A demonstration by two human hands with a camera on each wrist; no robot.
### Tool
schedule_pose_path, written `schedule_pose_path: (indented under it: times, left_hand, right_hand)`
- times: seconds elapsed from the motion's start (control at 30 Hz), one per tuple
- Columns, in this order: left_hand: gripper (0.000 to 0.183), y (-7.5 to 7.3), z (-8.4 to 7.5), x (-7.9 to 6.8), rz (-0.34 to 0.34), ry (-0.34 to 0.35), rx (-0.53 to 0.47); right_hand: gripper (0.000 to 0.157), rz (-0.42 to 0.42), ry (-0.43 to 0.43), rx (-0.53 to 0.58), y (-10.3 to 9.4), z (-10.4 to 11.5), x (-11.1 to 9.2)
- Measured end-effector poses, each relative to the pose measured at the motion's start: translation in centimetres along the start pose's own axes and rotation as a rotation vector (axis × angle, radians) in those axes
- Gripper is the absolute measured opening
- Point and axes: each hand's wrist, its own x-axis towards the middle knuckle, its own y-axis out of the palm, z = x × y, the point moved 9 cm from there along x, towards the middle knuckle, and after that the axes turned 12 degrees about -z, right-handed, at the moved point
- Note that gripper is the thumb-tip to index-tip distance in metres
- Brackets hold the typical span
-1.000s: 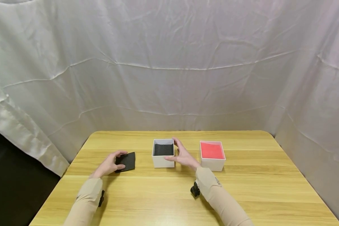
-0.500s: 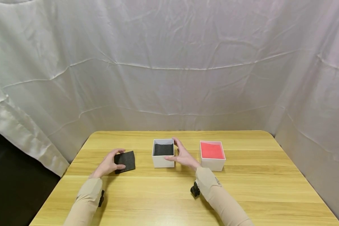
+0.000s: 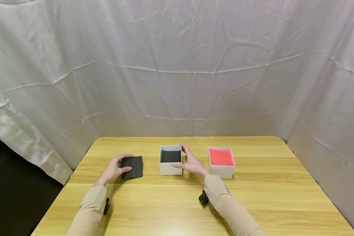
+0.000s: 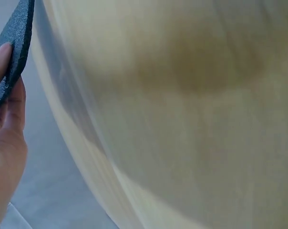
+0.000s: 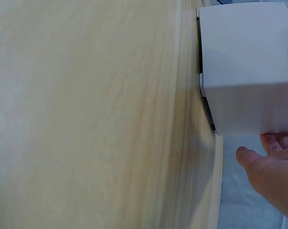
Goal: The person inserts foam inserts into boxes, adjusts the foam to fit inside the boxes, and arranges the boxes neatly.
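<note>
My left hand [image 3: 113,169] pinches a thin black square pad [image 3: 135,167] by its left edge, thumb on the near face. In the left wrist view the pad [image 4: 15,38] shows a rough, foam-like surface and tilts up off the table between thumb and fingers. My right hand [image 3: 191,164] spans the right side of a white open box [image 3: 168,169], thumb at its front corner and fingers at the back. Inside that box lies a similar black square [image 3: 171,156]. The right wrist view shows the box's outer walls [image 5: 249,52] with my fingertips [image 5: 272,141] at its side.
A second white box [image 3: 222,172], holding a red square [image 3: 221,157], stands right of the first, behind my right forearm. The wooden table [image 3: 153,206] has rounded far corners. Pale curtains [image 3: 177,88] hang behind it and along the sides.
My left hand has turned slightly and shifted up with the black pad, which now sits straighter and a little farther right. My right hand and both boxes have stayed put.
</note>
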Motion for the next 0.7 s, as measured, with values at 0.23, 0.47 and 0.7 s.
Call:
schedule_pose_path:
  times: [0.23,0.47,0.7]
  left_hand:
    - [0.044,-0.4,-0.6,0.3,-0.033,0.001,-0.021]
    - [0.047,-0.4,-1.2,0.7,-0.079,-0.048,-0.037]
    - [0.052,-0.4,-2.1,1.0,-0.117,-0.087,-0.108]
  right_hand:
    - [0.103,-0.006,-0.004,-0.007,0.0,0.1,0.0]
    - [0.102,-0.007,0.002,-0.007,0.0,0.1,-0.1]
    - [0.104,-0.005,0.003,0.011,0.0,0.1,-0.1]
